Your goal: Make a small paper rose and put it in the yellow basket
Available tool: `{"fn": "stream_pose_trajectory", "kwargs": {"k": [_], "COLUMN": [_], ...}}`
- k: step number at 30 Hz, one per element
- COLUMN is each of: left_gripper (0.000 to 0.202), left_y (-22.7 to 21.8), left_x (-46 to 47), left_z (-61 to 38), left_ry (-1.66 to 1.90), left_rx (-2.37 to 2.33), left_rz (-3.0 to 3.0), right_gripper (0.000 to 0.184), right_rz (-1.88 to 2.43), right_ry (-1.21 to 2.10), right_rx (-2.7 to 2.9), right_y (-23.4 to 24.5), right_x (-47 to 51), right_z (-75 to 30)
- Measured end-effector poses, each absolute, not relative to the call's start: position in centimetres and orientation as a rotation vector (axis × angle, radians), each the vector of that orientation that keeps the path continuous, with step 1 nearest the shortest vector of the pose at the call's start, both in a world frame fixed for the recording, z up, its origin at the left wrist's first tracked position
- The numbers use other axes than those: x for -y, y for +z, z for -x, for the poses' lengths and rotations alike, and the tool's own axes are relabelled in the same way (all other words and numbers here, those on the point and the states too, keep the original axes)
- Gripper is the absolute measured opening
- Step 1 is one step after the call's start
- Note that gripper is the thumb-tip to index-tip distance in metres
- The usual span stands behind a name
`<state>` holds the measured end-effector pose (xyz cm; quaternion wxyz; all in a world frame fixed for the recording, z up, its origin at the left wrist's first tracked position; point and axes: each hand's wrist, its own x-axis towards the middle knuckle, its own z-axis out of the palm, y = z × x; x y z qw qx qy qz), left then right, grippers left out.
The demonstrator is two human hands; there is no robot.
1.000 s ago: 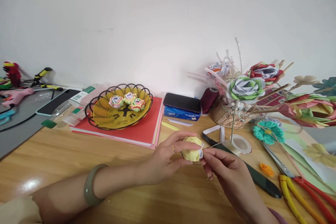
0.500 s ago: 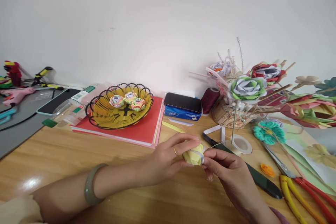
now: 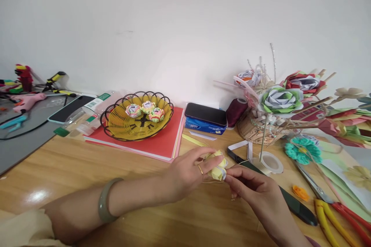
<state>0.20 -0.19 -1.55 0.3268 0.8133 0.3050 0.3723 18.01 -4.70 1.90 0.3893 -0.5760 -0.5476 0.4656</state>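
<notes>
Above the front of the wooden table, a small pale yellow and white folded-paper flower (image 3: pixel 218 173) is held between both hands. My left hand (image 3: pixel 188 171), with a ring and a bangle, closes its fingers round the flower from the left; the forefinger lies across it. At the flower's right edge, my right hand (image 3: pixel 252 189) pinches with thumb and forefinger. A thin pale thread shows near the flower and below it. Part of the flower hides behind the left fingers. Behind the right hand lie a white thread spool (image 3: pixel 271 162) and a dark green long-handled tool (image 3: pixel 298 206).
A yellow woven basket (image 3: pixel 116 125) with several paper flowers stands on red paper sheets (image 3: pixel 171 144). A phone (image 3: pixel 205 114) rests on a blue tissue pack (image 3: pixel 199 124). Scissors (image 3: pixel 317 191), an orange flower (image 3: pixel 300 193) and a pot of paper flowers (image 3: pixel 255 127) are at right.
The flower has turned a little in the fingers, and the left forefinger now lies across its front. The whole view has shifted slightly, moving the scene rightward. Both hands keep their hold.
</notes>
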Motion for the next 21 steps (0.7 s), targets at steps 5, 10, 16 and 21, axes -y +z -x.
{"fn": "stream_pose_trajectory", "kwargs": {"k": [5,10,16,21], "left_gripper": [0.053,0.065,0.053,0.051], "left_y": [-1.2,-0.4,-0.7,-0.9], "left_x": [-0.1,-0.1,-0.1,0.0], "left_z": [0.1,0.2,-0.3,-0.3], "left_ry": [0.981,0.714,0.737,0.769], "left_rx": [-0.622,-0.556,-0.554,-0.549], "left_rz": [-2.142,-1.662,-1.535,-1.539], "right_gripper": [0.021,0.021,0.020,0.023], "right_rz": [1.446,1.410,1.427,1.462], "right_ry": [1.154,1.180,1.182,1.212], "right_rx": [1.345,1.402,1.439,1.401], "right_y": [1.7,1.6,1.1,1.1], "right_x": [4.6,4.4,4.4,4.4], "right_z": [-18.0,-18.1,-18.3,-18.1]}}
